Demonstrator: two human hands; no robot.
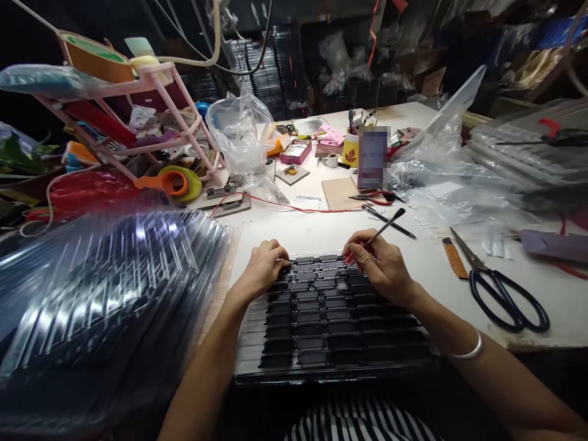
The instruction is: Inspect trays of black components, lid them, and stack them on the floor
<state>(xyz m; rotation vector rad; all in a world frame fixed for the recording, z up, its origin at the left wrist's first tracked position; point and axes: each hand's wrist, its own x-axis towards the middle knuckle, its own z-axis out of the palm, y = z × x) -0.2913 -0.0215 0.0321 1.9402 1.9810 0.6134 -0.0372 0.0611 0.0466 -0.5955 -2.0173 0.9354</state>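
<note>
A black tray (257,361) with rows of small dark components lies on the white table in front of me. My left hand (264,266) rests curled on the tray's far left corner, fingers touching the top row. My right hand (383,266) is at the far right corner and grips a thin dark tool (388,225) like a pen, its handle pointing up and right, its tip hidden under my fingers near something red. A white bangle sits on my right wrist.
A tall stack of clear plastic trays (101,294) fills the left. Black-handled scissors (500,288) and an orange knife (454,257) lie to the right. A red wire (294,208), pens, a yellow cup (351,149), plastic bags and a pink rack (138,110) crowd the back.
</note>
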